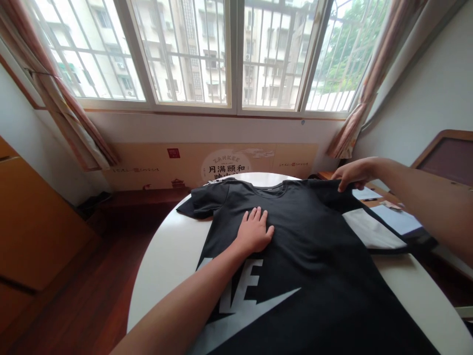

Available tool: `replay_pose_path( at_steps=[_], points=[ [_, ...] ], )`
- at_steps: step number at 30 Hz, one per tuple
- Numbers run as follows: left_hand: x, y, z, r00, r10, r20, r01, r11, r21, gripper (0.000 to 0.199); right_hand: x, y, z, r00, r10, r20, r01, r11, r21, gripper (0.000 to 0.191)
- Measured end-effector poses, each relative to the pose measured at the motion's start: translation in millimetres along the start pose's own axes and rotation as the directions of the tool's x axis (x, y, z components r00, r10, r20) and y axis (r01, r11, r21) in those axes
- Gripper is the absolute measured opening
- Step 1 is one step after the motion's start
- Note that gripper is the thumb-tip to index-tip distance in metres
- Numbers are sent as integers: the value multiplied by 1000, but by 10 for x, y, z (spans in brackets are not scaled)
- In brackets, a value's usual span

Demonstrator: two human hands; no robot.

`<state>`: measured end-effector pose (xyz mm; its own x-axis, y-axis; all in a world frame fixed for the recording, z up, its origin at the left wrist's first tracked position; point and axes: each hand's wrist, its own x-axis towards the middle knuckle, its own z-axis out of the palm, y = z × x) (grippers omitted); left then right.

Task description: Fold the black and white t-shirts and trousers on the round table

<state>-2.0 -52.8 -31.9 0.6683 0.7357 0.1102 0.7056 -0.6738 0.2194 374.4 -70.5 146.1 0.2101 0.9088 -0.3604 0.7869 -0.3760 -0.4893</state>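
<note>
A black T-shirt [310,236] with large pale lettering and a swoosh print lies spread out, its collar toward the window. My left hand [255,230] rests flat on the shirt's chest, fingers stretched out. At the far right, my right hand [354,173] pinches the edge of the shirt's right-side sleeve near the shoulder. The opposite sleeve [207,199] reaches over the table's left edge area. Beneath the right-side sleeve, a white and black cloth part [373,229] shows; I cannot tell whether it belongs to the shirt.
The shirt lies on a round white table [158,266]. Behind it, a printed cardboard panel [148,165] stands under a barred window [192,54]. Papers [397,219] lie on a brown desk at the right. An orange-brown cabinet [33,222] stands at the left.
</note>
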Motion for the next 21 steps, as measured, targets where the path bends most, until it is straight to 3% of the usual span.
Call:
replay_pose_path(
  at_steps=[3,5,8,12,15,17,21],
  points=[
    [-5,-11,23,1000,6,-11,-7,1000,-19,73,36,-355,45,990,-72,121,55,989,135,71],
    [-5,-21,42,1000,7,-20,-8,999,-32,72,85,-598,133,965,-191,180,143,957,253,81],
    [-15,-21,55,997,11,-71,-14,999,-38,74,247,-918,384,929,-317,190,238,907,348,56],
    [-53,35,6,984,20,-176,-26,999,-30,81,585,-1215,916,963,-267,23,235,884,404,29],
    [-81,88,-58,970,36,-241,-47,998,-42,80,788,-1328,1315,974,-204,-93,225,872,435,25],
    [-89,102,-84,964,56,-259,-72,996,-50,78,857,-1343,1499,972,-210,-105,235,868,438,28],
    [-84,71,-70,968,94,-234,-103,994,-28,74,787,-1238,1588,962,-242,-128,274,877,395,39]
  ],
)
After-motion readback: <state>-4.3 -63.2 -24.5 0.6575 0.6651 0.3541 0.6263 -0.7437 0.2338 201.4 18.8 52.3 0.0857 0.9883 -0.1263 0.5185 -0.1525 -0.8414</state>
